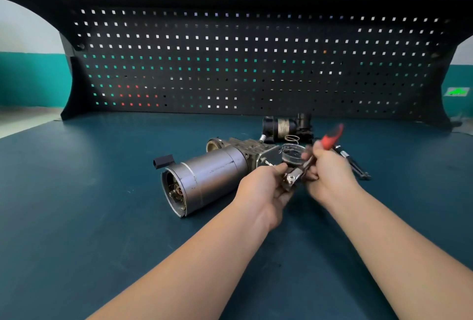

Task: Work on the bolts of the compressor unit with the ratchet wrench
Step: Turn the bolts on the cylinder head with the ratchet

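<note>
While my right hand (326, 166) grips the ratchet wrench (311, 159) and my left hand (265, 186) pinches its head beside the compressor unit (204, 176) on the table (89, 191), one glass dish (293, 154) sits behind — one spring (291, 138) and one black cylinder (284, 127) farther back.

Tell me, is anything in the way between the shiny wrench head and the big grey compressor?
Nothing visible blocks it. The chrome head of the red-handled ratchet wrench sits right beside the grey metal compressor unit. Only the left hand, holding the wrench head, is there; the right hand grips the handle. The bolt itself is hidden.
</note>
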The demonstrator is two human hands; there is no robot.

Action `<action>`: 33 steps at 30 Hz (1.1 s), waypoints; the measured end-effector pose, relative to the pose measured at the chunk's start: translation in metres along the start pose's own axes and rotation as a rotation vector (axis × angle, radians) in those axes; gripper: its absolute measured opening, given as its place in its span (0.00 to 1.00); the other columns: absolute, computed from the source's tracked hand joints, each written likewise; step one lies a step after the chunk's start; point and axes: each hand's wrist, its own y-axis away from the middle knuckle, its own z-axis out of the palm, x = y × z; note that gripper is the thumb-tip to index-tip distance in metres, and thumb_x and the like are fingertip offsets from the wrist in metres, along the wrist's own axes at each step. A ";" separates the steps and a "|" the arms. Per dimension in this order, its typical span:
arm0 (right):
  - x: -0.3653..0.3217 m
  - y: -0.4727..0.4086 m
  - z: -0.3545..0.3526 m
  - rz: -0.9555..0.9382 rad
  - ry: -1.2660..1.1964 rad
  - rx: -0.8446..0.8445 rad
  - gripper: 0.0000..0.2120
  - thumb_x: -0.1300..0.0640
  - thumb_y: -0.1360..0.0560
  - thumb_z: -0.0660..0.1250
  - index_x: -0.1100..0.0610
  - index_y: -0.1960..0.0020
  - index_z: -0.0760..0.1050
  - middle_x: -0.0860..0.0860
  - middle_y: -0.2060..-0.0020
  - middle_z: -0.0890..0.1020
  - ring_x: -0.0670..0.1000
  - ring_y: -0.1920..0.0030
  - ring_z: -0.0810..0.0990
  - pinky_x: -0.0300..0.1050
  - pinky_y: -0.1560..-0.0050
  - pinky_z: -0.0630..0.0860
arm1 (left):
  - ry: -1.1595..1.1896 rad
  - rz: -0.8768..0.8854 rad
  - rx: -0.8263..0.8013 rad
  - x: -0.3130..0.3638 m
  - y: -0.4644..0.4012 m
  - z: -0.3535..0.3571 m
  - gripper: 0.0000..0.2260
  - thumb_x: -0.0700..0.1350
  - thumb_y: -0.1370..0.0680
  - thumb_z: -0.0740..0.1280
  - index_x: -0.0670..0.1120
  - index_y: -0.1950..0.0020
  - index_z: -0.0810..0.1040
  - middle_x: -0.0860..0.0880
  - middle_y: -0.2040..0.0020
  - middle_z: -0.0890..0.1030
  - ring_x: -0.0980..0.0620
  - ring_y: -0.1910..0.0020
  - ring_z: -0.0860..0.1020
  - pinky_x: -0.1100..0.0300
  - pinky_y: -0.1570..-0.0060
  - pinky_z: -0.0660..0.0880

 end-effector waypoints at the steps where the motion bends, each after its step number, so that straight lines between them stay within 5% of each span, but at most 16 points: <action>1: -0.004 0.003 0.003 -0.162 0.073 -0.053 0.12 0.56 0.18 0.57 0.57 0.58 0.71 0.50 0.71 0.72 0.41 0.84 0.63 0.33 0.84 0.59 | -0.001 0.007 -0.001 0.000 0.000 0.000 0.05 0.37 0.22 0.64 0.42 0.58 0.76 0.44 0.60 0.80 0.51 0.65 0.75 0.60 0.59 0.75; 5: -0.016 0.024 0.005 -0.866 0.569 -0.402 0.05 0.53 0.20 0.59 0.46 0.53 0.73 0.44 0.72 0.75 0.42 0.73 0.71 0.36 0.69 0.68 | -0.026 0.024 -0.017 -0.001 0.000 0.001 0.03 0.41 0.24 0.69 0.41 0.53 0.79 0.45 0.59 0.81 0.51 0.63 0.77 0.60 0.57 0.78; 9: -0.006 0.035 0.006 -1.070 0.670 -0.441 0.03 0.50 0.22 0.59 0.46 0.52 0.71 0.42 0.71 0.75 0.44 0.69 0.74 0.38 0.64 0.72 | -0.024 0.000 -0.026 0.000 -0.001 -0.001 0.04 0.39 0.23 0.66 0.39 0.55 0.78 0.45 0.63 0.79 0.51 0.65 0.76 0.60 0.59 0.79; 11: -0.003 0.027 0.006 -0.921 0.547 -0.205 0.07 0.52 0.20 0.59 0.47 0.56 0.72 0.42 0.73 0.75 0.41 0.72 0.72 0.34 0.68 0.69 | -0.011 0.001 -0.012 0.001 0.000 -0.001 0.05 0.36 0.23 0.65 0.39 0.58 0.76 0.44 0.65 0.78 0.50 0.66 0.75 0.58 0.57 0.77; 13: -0.005 0.014 0.005 -0.474 0.292 0.025 0.11 0.54 0.18 0.58 0.52 0.59 0.71 0.46 0.73 0.75 0.41 0.79 0.68 0.35 0.76 0.65 | -0.002 0.000 -0.009 0.002 0.001 -0.001 0.05 0.35 0.23 0.64 0.39 0.58 0.75 0.44 0.62 0.79 0.50 0.64 0.76 0.58 0.57 0.76; 15: -0.006 0.005 0.002 -0.036 0.014 0.058 0.14 0.56 0.17 0.57 0.58 0.61 0.68 0.51 0.70 0.71 0.41 0.86 0.61 0.34 0.85 0.58 | 0.002 -0.007 -0.024 0.003 0.003 -0.001 0.05 0.35 0.22 0.63 0.41 0.58 0.75 0.44 0.61 0.79 0.50 0.64 0.76 0.59 0.58 0.76; 17: -0.006 0.002 0.000 0.015 -0.003 0.009 0.14 0.56 0.17 0.57 0.59 0.61 0.68 0.52 0.70 0.70 0.41 0.86 0.60 0.33 0.86 0.56 | -0.001 -0.009 -0.025 0.002 0.003 0.000 0.06 0.35 0.23 0.62 0.41 0.58 0.75 0.43 0.62 0.79 0.49 0.64 0.76 0.59 0.58 0.75; 22: -0.013 0.024 0.004 -0.872 0.571 -0.396 0.04 0.51 0.21 0.60 0.47 0.54 0.73 0.43 0.72 0.76 0.41 0.73 0.72 0.38 0.69 0.69 | -0.040 0.021 -0.022 -0.001 0.002 0.000 0.05 0.38 0.23 0.65 0.41 0.58 0.77 0.45 0.64 0.78 0.51 0.66 0.75 0.60 0.59 0.77; 24: -0.008 0.031 0.005 -1.047 0.726 -0.532 0.05 0.48 0.23 0.60 0.46 0.50 0.73 0.40 0.70 0.76 0.45 0.70 0.74 0.44 0.65 0.73 | -0.060 0.024 -0.047 0.000 0.002 -0.001 0.07 0.38 0.22 0.63 0.42 0.59 0.78 0.46 0.64 0.78 0.52 0.67 0.76 0.62 0.63 0.78; 26: -0.003 0.036 0.007 -1.086 0.732 -0.480 0.05 0.49 0.22 0.60 0.47 0.49 0.73 0.40 0.70 0.76 0.45 0.70 0.74 0.44 0.65 0.74 | -0.053 0.016 -0.045 0.002 0.002 -0.002 0.08 0.36 0.22 0.62 0.41 0.60 0.77 0.46 0.65 0.77 0.52 0.69 0.76 0.64 0.71 0.77; 29: -0.003 0.028 0.010 -0.865 0.526 -0.173 0.07 0.52 0.20 0.60 0.49 0.57 0.72 0.43 0.74 0.76 0.42 0.73 0.72 0.34 0.70 0.69 | -0.017 0.010 -0.013 0.003 0.002 -0.002 0.04 0.35 0.22 0.63 0.39 0.55 0.77 0.44 0.63 0.78 0.51 0.66 0.76 0.60 0.64 0.77; 33: -0.002 0.006 0.002 0.049 -0.044 0.092 0.15 0.56 0.17 0.56 0.58 0.62 0.67 0.51 0.71 0.71 0.41 0.86 0.60 0.33 0.86 0.56 | 0.008 0.006 -0.010 0.004 0.003 -0.001 0.04 0.35 0.23 0.63 0.40 0.57 0.76 0.43 0.61 0.79 0.50 0.64 0.77 0.59 0.60 0.77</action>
